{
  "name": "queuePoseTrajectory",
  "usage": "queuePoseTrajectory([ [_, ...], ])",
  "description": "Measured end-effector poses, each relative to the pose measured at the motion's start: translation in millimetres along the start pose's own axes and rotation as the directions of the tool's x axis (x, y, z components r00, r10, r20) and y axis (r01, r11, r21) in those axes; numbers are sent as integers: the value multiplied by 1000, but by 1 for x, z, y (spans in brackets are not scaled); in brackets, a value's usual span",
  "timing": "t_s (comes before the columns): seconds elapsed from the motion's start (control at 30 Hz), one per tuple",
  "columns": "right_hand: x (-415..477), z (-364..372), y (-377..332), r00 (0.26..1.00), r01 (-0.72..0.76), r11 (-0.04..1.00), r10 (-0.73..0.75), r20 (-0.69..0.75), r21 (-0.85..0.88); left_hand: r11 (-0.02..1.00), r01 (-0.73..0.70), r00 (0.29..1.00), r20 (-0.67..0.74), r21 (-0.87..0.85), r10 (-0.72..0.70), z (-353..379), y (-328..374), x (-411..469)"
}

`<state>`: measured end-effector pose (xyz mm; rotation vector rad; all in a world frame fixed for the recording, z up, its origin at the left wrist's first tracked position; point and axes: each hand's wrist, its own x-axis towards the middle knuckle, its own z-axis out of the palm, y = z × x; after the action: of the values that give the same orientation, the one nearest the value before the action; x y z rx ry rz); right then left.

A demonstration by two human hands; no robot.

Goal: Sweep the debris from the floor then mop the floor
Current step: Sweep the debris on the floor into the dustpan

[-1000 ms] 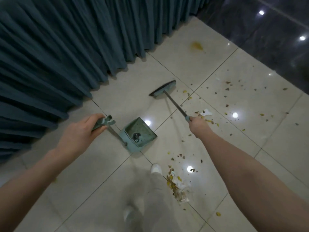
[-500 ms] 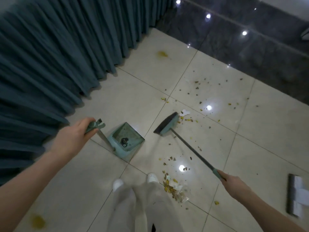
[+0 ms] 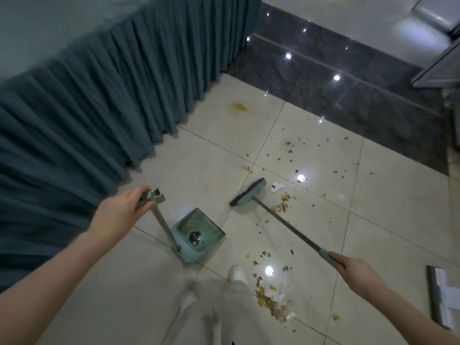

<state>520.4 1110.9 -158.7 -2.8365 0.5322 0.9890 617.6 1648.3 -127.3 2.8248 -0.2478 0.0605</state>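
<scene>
Mid-sweep with left hand [image 3: 118, 215] gripping the dustpan [image 3: 199, 232] handle, right hand [image 3: 357, 270] gripping the broom [image 3: 249, 195]; next, pull scattered debris [image 3: 283, 205] toward the dustpan

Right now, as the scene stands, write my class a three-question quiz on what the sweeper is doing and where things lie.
1. True or false: the left hand holds the dustpan by the top of its long handle.
2. Where does the biggest pile of debris lie?
A. inside the dustpan
B. on the floor beside the person's shoe
C. under the curtain
3. Fill in the blank: the right hand holds the end of the ____.

Key: 1 true; 2 B; 3 broom.
</scene>
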Motion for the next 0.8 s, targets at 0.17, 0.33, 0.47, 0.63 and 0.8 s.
queuePoseTrajectory([
  [0.17, 55, -31, -106, 976, 220, 975, -219, -11, 40, 1000, 9, 1000, 6, 30, -9, -4, -19, 7],
  [0.33, 131, -73, -232, 907, 419, 908, -418, 55, -1, 995, 56, 998, -16, 78, -55, -11, -34, 28],
  [0.47, 200, -96, -325, 843, 534, 843, -526, 111, -60, 982, 159, 987, 18, 101, -162, -16, -39, 56],
  [0.63, 272, -112, -409, 779, 627, 746, -599, 188, -222, 963, 237, 963, 103, 127, -250, -17, -36, 113],
  [0.8, 322, -131, -412, 789, 614, 723, -578, 209, -317, 954, 286, 945, 134, 94, -297, -10, -27, 166],
])
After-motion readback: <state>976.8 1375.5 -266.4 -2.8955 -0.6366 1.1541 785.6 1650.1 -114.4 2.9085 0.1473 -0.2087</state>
